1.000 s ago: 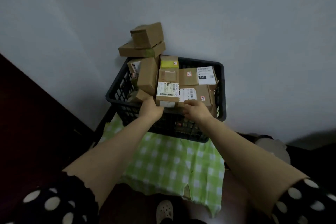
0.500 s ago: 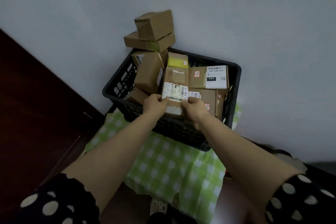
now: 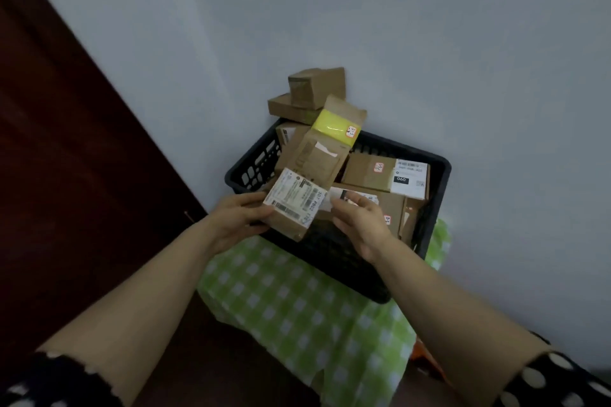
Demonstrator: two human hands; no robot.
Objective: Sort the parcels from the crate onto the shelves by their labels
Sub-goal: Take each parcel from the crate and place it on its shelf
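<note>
A long brown parcel [image 3: 317,162] with a yellow band near its far end and a white barcode label near me is lifted at a tilt above the black crate [image 3: 439,175]. My left hand [image 3: 238,218] grips its near left corner. My right hand [image 3: 358,218] holds its near right side, fingers curled at the edge. Inside the crate lie several other brown parcels, among them one with a white "060" label [image 3: 386,175]. Two small boxes [image 3: 310,96] are stacked at the crate's far left corner against the wall.
The crate stands on a green-and-white checked cloth [image 3: 297,307] over a low surface. A dark wooden panel [image 3: 66,158] fills the left side. A pale wall [image 3: 429,43] rises right behind the crate.
Both hands have raised the long parcel out of the crate and tilted its far end up; it lay flat among the others a second ago. The view has shifted right.
</note>
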